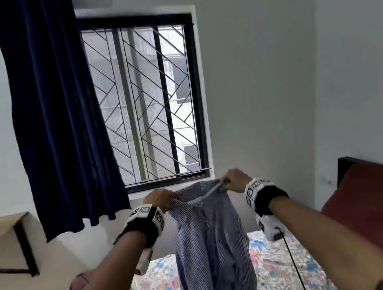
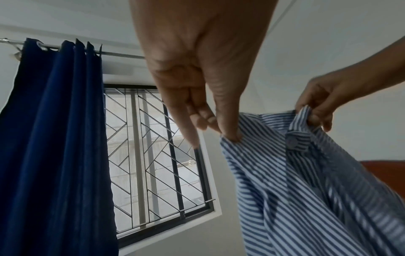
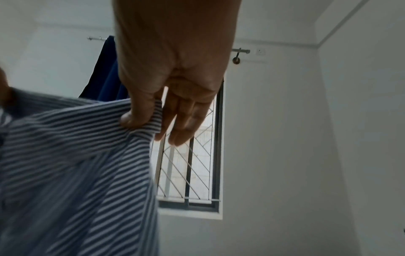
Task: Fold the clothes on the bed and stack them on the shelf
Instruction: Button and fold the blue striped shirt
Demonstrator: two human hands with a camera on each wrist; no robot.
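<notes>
Shirt (image 1: pixel 209 238) — striped blue and white — is hanging in the air above the bed (image 1: pixel 274 271), in front of the window (image 1: pixel 149 101). Left hand (image 1: pixel 158 199) and right hand (image 1: pixel 236 180) are each pinching its top edge, grip clamped on the cloth.

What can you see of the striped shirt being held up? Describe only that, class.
The striped shirt is thin woven cloth with fine blue and white stripes, a collar and a small button. It hangs unfolded and creased in the air above the bed. The left hand and right hand each pinch its top edge near the collar.
</notes>
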